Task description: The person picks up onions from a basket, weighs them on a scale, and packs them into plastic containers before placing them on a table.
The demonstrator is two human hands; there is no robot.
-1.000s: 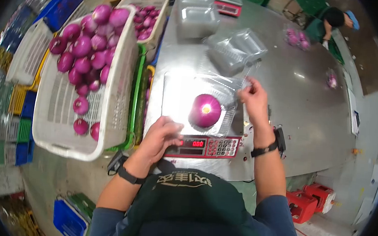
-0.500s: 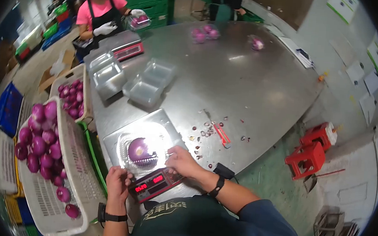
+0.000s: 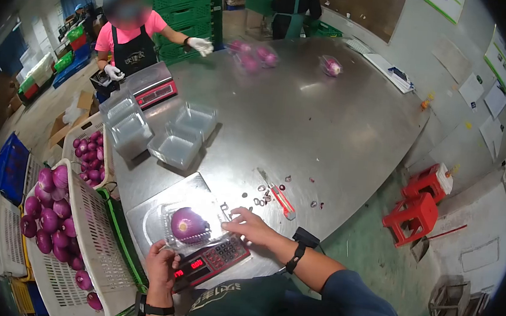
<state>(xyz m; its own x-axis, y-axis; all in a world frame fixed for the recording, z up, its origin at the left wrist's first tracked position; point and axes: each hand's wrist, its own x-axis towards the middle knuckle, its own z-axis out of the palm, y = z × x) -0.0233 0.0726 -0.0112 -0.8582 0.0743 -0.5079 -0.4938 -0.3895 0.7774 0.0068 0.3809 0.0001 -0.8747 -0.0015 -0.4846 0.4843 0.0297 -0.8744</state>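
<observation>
Clear plastic, shaped into a thin container (image 3: 180, 248), is flanked by the fingers of both hands. At the left hand (image 3: 162, 265), seen at 7 o'clock from the single purple onion (image 3: 189, 224), the fingers are curled close together by the near corner; whether the edge is pinched cannot be told. At the right hand (image 3: 250, 225), at 3 o'clock, the fingers are half bent and loosely parted beside the container, and whether anything is held is lost in glare.

The onion is enclosed by the container's walls, which are borne by the scale (image 3: 214, 260). The step in hand is judged to be a handling of the edges. Light, even pressure near the corners is called for, so that the walls are not buckled and the onion is not rolled. The keypad, at 5 o'clock, is best left unbrushed by the right wrist.

Farther out on the worktop (image 3: 303, 138), a red-handled cutter (image 3: 283, 201) is found between 2 and 3 o'clock; its side should be avoided by the right forearm. Spare containers (image 3: 174, 145) are set at 12 o'clock, and onions are held in a white crate (image 3: 100, 217) at 9.
</observation>
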